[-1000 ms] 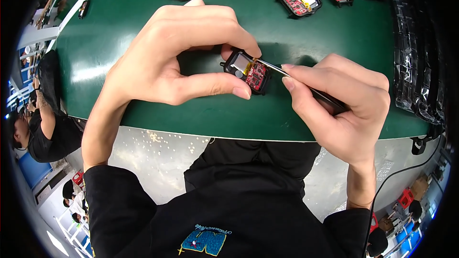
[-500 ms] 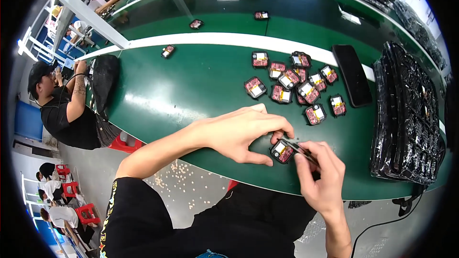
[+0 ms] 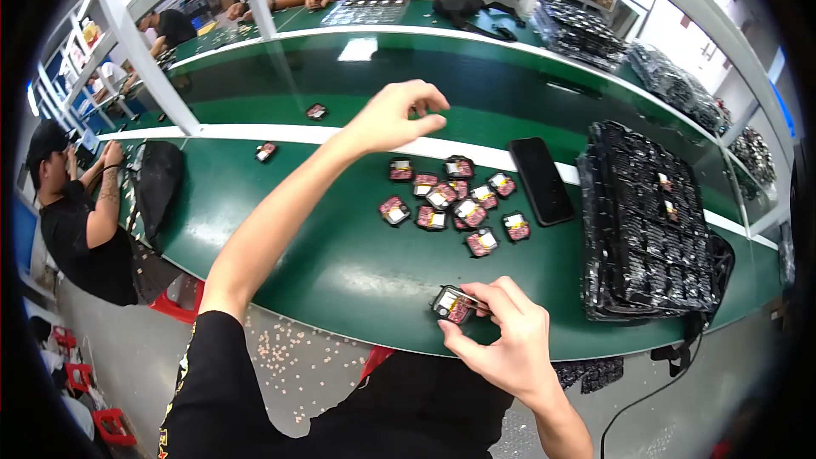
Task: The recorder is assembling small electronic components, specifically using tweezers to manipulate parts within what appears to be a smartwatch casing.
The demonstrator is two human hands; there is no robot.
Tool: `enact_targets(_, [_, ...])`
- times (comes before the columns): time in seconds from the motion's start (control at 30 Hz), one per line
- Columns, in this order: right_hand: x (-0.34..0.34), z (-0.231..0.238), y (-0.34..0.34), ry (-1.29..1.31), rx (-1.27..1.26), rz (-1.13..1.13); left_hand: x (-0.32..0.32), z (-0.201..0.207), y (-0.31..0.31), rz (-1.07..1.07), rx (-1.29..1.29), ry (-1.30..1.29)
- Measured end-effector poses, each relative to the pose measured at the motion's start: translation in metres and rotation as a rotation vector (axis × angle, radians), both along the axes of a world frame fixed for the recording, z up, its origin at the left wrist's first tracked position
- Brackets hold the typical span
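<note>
My left hand [image 3: 398,116] is stretched over the far rail above the dark strip. Its fingers are curved, with the thumb apart from them, and nothing shows between them; whatever lies beneath is hidden. Near the front edge of the green table, my right hand [image 3: 503,331] is closed on thin tweezers [image 3: 468,297], mostly covered by the fingers. The tips rest over a small black-cased circuit module [image 3: 450,306] with a red board and a pale block. My right thumb touches its lower edge. Several similar modules [image 3: 442,195] lie grouped beyond it.
A black phone [image 3: 541,180] lies right of the modules, beside a tall stack of black trays [image 3: 646,229]. One module [image 3: 266,151] sits far left and another [image 3: 316,111] on the dark strip. A co-worker [image 3: 81,212] sits at left; others work across the table.
My left hand has left the near module and reached forward over the rail. My right hand stays at that module with the tweezers. The view has shifted, showing more of the far side.
</note>
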State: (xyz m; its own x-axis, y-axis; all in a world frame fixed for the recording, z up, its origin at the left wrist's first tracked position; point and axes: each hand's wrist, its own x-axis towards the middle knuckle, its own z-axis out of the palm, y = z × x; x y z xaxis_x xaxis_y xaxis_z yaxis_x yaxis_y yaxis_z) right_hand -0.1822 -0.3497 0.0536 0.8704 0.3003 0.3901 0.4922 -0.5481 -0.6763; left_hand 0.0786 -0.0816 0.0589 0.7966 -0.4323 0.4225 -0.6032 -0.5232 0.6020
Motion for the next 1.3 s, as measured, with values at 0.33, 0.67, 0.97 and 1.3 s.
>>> enact_targets(0.33, [0.034,0.119,-0.124,-0.223,-0.061,-0.499,0.073,-0.066,0.036,0.276,0.424,-0.168])
enact_targets(0.67, [0.090,0.093,-0.250,0.077,-0.271,-0.864,-0.123,-0.005,-0.051,-0.363,0.158,-0.064])
enact_targets(0.97, [-0.005,0.120,-0.146,0.270,0.258,-0.268,-0.180,-0.025,-0.035,-0.558,0.171,0.105])
enact_targets(1.3, [0.003,-0.014,-0.057,0.467,0.370,-0.053,-0.179,-0.052,-0.024,-0.371,0.108,0.011])
